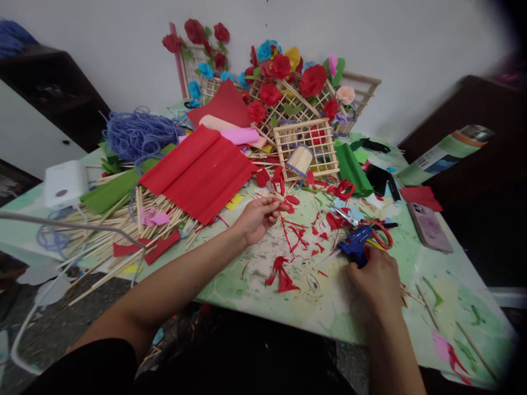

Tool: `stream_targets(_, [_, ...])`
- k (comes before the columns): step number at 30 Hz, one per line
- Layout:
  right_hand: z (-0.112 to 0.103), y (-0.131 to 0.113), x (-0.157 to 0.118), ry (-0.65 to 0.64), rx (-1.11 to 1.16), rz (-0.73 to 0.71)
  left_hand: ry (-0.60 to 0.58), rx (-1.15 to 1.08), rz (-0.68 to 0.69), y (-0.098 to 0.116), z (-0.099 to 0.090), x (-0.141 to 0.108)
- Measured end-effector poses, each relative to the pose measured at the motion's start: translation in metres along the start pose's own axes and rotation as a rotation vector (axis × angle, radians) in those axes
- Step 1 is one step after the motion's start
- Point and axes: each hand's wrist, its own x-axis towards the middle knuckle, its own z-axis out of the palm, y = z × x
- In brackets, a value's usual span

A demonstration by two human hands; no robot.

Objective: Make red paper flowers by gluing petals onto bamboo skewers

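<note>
My left hand is held over the middle of the table, its fingers pinched together; what lies between the fingertips is too small to name. Small red paper petals lie just beyond those fingertips. At the right, my right hand is wrapped round the handle of a blue glue gun, whose nozzle points left. Scissors with orange handles lie right behind the glue gun. Twisted red paper pieces rest near the front edge, between my hands.
Red crepe paper covers thin wooden sticks at the left. Behind stand stick lattices with paper flowers. Blue cord and a white box are at the left, a phone and a bottle at the right.
</note>
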Motion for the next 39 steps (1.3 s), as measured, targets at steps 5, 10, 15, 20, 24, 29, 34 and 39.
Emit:
stream_targets(5, [0.002,0.002,-0.001,-0.003,-0.079,-0.057,0.058,0.004,0.002,0.002,0.004,-0.003])
stream_targets(10, [-0.009,-0.012,-0.005,0.133,0.000,-0.057,0.059,-0.001,-0.007,0.002,0.005,-0.003])
stream_targets(15, [-0.017,-0.066,-0.009,0.123,0.327,-0.242,0.058,0.004,-0.023,0.003,0.008,-0.005])
stream_targets(20, [0.000,-0.119,0.000,-0.198,0.529,-0.356,0.044,0.000,-0.008,0.005,0.010,-0.007])
stream_targets(24, [0.011,-0.126,0.004,-0.328,0.580,-0.368,0.027,-0.020,0.014,0.009,0.009,-0.006])
stream_targets(29, [0.009,-0.123,0.000,-0.321,0.582,-0.307,0.055,-0.032,0.051,0.014,0.009,-0.006])
stream_targets(34, [0.009,-0.133,-0.001,-0.267,0.655,-0.274,0.003,-0.043,0.034,0.014,0.012,-0.009])
stream_targets(39, [0.009,-0.137,-0.002,-0.376,0.653,-0.258,0.028,-0.047,0.051,0.016,0.010,-0.007])
